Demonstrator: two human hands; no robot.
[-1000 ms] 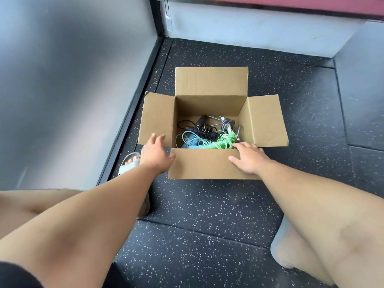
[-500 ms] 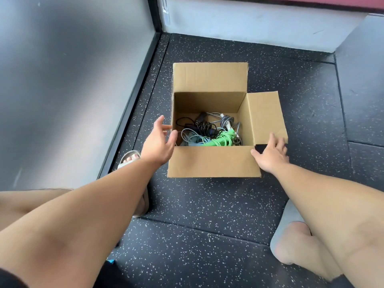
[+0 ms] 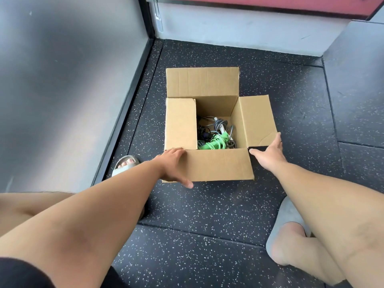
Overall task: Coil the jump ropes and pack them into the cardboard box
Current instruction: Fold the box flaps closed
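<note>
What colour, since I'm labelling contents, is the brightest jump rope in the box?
Bright green; the jump rope shows best in the head view.

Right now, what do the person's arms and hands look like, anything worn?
Left hand and right hand are bare: no gloves, rings or watch visible. Both forearms are uncovered. Black fabric edges the left upper arm, perhaps a sleeve.

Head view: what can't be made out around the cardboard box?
All head view.
- Jump ropes: tangled, partly hidden under the folded left flap; count unclear.
- Right hand: fingertips at the right flap corner; over or under, too small.
- Left hand: palm on the cardboard box corner, hidden by its back.
</note>
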